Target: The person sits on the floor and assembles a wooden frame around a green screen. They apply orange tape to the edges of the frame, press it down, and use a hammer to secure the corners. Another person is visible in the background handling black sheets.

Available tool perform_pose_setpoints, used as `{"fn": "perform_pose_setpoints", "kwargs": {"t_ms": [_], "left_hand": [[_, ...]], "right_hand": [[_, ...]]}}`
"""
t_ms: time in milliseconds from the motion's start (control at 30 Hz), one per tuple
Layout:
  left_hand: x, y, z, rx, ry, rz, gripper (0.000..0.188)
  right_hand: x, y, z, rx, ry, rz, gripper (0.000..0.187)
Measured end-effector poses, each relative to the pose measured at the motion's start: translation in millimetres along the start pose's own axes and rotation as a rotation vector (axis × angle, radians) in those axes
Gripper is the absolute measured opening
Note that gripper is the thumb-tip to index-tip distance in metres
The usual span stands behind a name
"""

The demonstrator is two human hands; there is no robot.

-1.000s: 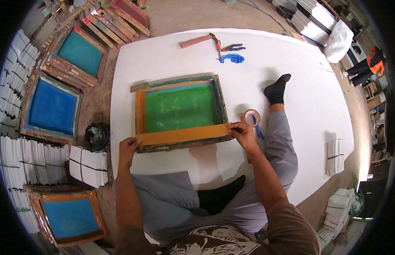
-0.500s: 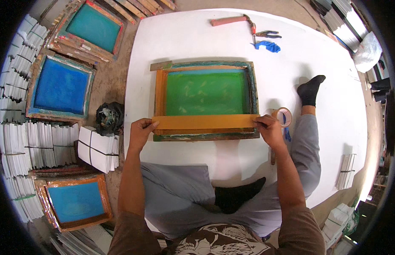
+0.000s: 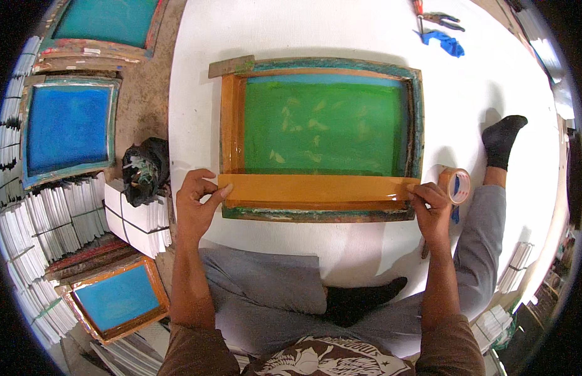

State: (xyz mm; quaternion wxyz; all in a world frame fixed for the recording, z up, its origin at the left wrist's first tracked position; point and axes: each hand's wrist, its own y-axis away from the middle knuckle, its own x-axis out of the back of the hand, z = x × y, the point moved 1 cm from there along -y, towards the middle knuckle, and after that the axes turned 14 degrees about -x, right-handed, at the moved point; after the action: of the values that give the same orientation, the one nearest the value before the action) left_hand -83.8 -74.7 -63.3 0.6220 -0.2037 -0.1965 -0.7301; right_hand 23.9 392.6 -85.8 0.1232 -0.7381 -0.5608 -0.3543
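Observation:
A strip of brown packing tape [image 3: 316,189] stretches flat along the near side of a silk-screen frame [image 3: 322,216]. The frame's mesh [image 3: 322,128] is green, and brown tape also lines its left inner side. My left hand [image 3: 197,197] has its thumb on the strip's left end, the other fingers bent beside it. At the right end, my right hand [image 3: 432,207] pinches the strip between thumb and fingers. A tape roll [image 3: 457,187] stands just right of that hand. Whether the strip's middle touches the frame, I cannot tell.
The frame lies on a white sheet [image 3: 197,37]. Pliers [image 3: 444,20] and a blue cloth [image 3: 446,42] are at the far right. Leftward stand a blue screen [image 3: 68,128], a black bag [image 3: 145,172] and tied paper stacks [image 3: 131,216]. My outstretched leg [image 3: 482,232] borders the right.
The view has come closer to the frame. My left fingers have spread somewhat from the thumb at the strip's end. The tape now appears lower, nearer the frame's front side.

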Motion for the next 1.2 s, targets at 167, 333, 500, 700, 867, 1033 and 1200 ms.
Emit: {"fn": "perform_pose_setpoints", "kwargs": {"t_ms": [167,333,500,700,867,1033,1200], "left_hand": [[-0.8,1.2,-6.6,-0.09,-0.139,-0.03,0.019],[2.1,-4.4,6.2,-0.13,-0.271,-0.111,0.012],[2.7,-5.7,5.1,-0.15,-0.275,-0.139,0.015],[5.6,-0.9,-0.2,-0.138,-0.32,-0.137,0.014],[4.7,0.5,-7.0,-0.254,-0.353,-0.138,0.013],[2.9,-2.6,-8.6,-0.248,-0.318,-0.168,0.014],[0.4,-3.9,-7.7,-0.226,-0.274,-0.161,0.014]], "right_hand": [[2.8,-1.1,-9.6,-0.101,0.028,-0.039,0.019],[2.5,-1.6,-8.4,-0.104,0.063,-0.038,0.02],[2.1,-2.2,-10.1,-0.097,0.083,-0.035,0.021],[-2.0,-6.4,-16.6,-0.04,0.052,-0.034,0.019],[4.6,-6.8,-16.8,-0.042,0.049,-0.055,0.024],[6.3,-5.7,-14.8,-0.104,0.048,-0.076,0.025],[8.1,-5.5,-18.6,-0.096,0.084,-0.102,0.018]]}}
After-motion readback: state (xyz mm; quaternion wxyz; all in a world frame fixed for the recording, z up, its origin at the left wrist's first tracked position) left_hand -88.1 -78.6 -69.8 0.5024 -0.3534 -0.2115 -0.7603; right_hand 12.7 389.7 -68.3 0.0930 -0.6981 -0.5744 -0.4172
